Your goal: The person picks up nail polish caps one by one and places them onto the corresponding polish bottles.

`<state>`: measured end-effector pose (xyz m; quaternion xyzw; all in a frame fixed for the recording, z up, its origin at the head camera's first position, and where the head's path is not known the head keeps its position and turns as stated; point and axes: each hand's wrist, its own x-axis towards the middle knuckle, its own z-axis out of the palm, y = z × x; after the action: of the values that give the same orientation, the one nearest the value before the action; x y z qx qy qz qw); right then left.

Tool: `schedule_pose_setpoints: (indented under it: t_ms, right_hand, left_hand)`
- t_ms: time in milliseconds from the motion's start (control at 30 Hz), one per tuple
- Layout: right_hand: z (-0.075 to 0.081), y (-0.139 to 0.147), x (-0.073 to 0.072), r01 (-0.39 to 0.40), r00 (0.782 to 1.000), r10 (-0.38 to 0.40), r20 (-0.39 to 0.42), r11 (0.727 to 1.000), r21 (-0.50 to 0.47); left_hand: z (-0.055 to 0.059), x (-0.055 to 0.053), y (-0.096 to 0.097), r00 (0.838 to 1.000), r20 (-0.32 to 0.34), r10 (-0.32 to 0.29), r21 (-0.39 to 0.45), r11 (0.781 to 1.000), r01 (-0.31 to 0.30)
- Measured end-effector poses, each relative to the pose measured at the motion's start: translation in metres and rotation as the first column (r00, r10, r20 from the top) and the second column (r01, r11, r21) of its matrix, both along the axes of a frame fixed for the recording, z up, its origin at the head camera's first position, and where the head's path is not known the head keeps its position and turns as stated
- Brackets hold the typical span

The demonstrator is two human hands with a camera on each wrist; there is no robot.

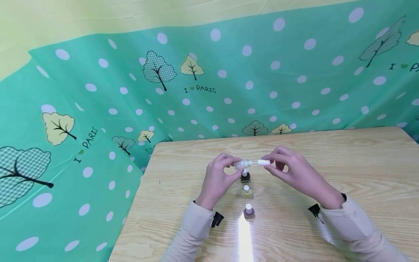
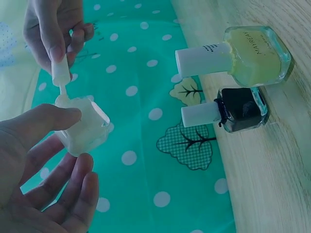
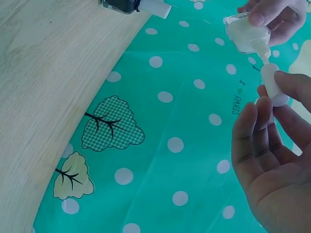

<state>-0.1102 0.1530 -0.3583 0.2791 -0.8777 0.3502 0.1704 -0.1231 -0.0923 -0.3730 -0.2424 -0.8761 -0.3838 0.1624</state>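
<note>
My left hand pinches a glass bottle of white nail polish between thumb and fingers, held tilted above the table. In my right hand is the bottle's white brush cap, gripped by thumb and fingertips. The cap stands slightly away from the bottle neck, and a whitish brush stem shows between them, its end at or inside the neck. Below the hands a black nail polish bottle, a yellow one and a purple one stand upright in a row, each with a white cap.
The wooden table reaches back to a green dotted cloth hung behind and at the left. Black straps or clips show at the sleeve cuffs. A bright light reflection lies on the table in front of the purple bottle.
</note>
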Motion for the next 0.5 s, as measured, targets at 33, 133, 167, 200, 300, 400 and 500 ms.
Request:
schedule_pose_setpoints:
  t_ms: [33, 133, 167, 200, 300, 400, 500]
  right_hand:
    - [0.0001, -0.0004, 0.0, -0.001, 1.0, 0.001, 0.001, 1.0, 0.002]
    - [0.0007, -0.0018, 0.0001, -0.005, 1.0, 0.005, -0.001, 1.0, 0.006]
    - [0.001, -0.0022, 0.0002, -0.007, 1.0, 0.007, -0.002, 1.0, 0.006]
    - [0.0013, -0.0026, 0.0004, -0.008, 1.0, 0.008, -0.002, 1.0, 0.005]
    - [0.0023, -0.0038, 0.0007, -0.014, 1.0, 0.014, 0.0, 1.0, 0.0]
    - [0.0027, -0.0045, 0.0011, -0.021, 1.0, 0.022, 0.009, 1.0, -0.005]
    - [0.0027, -0.005, 0.0015, -0.033, 0.999, 0.034, 0.018, 0.999, -0.014]
  left_hand:
    - [0.0005, 0.0008, 0.0002, 1.0, -0.006, 0.0, -0.004, 1.0, 0.0]
    - [0.001, 0.0025, 0.0009, 1.0, -0.018, -0.004, -0.012, 1.0, 0.003]
    - [0.001, 0.0028, 0.0011, 1.0, -0.021, -0.004, -0.017, 1.0, 0.004]
    - [0.0009, 0.0031, 0.0013, 1.0, -0.025, -0.004, -0.023, 1.0, 0.004]
    - [0.0003, 0.0031, 0.0017, 0.999, -0.037, -0.009, -0.033, 0.999, 0.008]
    - [-0.0001, 0.0035, 0.0018, 0.999, -0.049, -0.014, -0.034, 0.999, 0.012]
    - [0.0002, 0.0049, 0.002, 0.998, -0.054, -0.019, -0.033, 0.999, 0.017]
